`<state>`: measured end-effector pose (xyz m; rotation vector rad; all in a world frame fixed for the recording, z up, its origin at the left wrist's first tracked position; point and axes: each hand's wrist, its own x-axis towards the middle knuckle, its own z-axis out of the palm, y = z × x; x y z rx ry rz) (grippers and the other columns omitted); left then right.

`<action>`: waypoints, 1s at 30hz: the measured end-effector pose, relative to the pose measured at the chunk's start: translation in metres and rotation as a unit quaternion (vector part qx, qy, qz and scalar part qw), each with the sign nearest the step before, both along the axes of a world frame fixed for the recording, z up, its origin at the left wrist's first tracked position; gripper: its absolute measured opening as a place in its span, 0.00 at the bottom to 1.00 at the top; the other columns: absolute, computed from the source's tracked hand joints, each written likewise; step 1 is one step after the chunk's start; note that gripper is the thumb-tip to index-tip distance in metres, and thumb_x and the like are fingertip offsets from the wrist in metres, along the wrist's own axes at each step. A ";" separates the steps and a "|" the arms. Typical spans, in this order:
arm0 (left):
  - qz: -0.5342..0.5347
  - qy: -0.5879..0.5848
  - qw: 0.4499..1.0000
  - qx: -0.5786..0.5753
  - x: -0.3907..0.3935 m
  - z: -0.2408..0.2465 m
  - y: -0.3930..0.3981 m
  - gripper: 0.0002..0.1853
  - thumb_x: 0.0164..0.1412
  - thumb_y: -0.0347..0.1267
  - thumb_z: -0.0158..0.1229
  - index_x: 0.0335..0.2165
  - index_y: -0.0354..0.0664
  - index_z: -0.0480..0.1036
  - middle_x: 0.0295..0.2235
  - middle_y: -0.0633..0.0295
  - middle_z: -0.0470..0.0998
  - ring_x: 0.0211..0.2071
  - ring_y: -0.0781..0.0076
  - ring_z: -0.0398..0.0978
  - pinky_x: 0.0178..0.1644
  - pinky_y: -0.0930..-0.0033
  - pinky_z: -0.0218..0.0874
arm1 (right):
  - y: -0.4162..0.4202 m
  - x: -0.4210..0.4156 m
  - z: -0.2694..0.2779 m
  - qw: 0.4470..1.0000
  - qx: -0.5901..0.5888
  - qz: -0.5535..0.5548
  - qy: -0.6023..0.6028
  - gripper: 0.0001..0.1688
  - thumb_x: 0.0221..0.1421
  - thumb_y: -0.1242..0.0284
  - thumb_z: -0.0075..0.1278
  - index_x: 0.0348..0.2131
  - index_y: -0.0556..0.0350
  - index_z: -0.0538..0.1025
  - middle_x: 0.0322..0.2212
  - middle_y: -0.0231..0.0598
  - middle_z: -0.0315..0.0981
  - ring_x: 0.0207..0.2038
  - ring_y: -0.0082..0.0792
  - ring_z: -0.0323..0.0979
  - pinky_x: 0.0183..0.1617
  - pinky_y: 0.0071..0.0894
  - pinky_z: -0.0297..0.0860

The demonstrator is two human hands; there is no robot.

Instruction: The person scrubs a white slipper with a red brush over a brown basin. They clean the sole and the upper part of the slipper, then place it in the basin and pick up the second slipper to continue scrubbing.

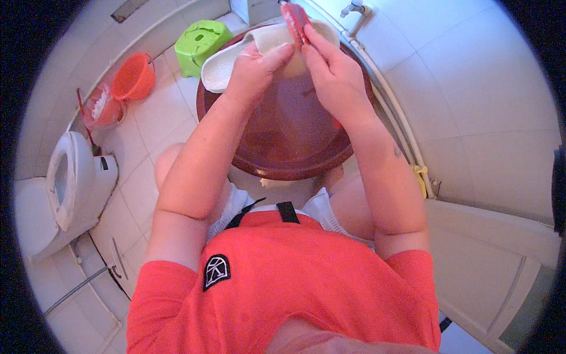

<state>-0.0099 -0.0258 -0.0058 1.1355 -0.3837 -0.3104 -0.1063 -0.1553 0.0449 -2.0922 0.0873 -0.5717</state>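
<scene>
My left hand grips a white slipper by its strap, over the far left part of a dark red round basin. Between the thumb and fingers of my right hand is a red brush, held upright beside the slipper's strap. The slipper's far end lies partly behind the brush and my right hand. Cloudy water appears to stand in the basin, which is between my legs. Something small and red shows by my right wrist at the basin's side.
A green plastic stool stands beyond the basin at left. An orange bucket, a lined waste bin and a toilet are farther left. Pipes and a tap run along the right wall; a pale cabinet is at right.
</scene>
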 end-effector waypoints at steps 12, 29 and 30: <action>0.016 0.224 0.959 -0.171 0.043 0.002 0.014 0.21 0.56 0.31 0.62 0.46 0.32 0.71 0.41 0.55 0.77 0.40 0.61 0.77 0.46 0.59 0.70 | -0.022 -0.014 -0.012 0.983 -0.137 -0.043 -0.112 0.21 0.62 0.66 0.48 0.53 0.49 0.73 0.39 0.55 0.76 0.41 0.54 0.76 0.44 0.44 0.71; -0.063 0.255 0.955 -0.136 0.022 0.003 0.011 0.18 0.59 0.34 0.57 0.45 0.35 0.73 0.40 0.55 0.79 0.40 0.58 0.78 0.49 0.57 0.69 | -0.044 0.032 -0.019 0.992 -0.015 -0.071 -0.106 0.30 0.60 0.64 0.52 0.59 0.53 0.68 0.42 0.41 0.79 0.37 0.27 0.76 0.41 0.27 0.72; -0.102 0.278 0.943 -0.153 0.023 0.004 0.011 0.17 0.60 0.36 0.53 0.44 0.37 0.74 0.40 0.56 0.79 0.40 0.59 0.78 0.49 0.58 0.69 | -0.049 0.026 -0.012 0.990 0.125 -0.031 -0.055 0.33 0.60 0.63 0.53 0.60 0.52 0.65 0.37 0.36 0.78 0.31 0.22 0.71 0.33 0.23 0.69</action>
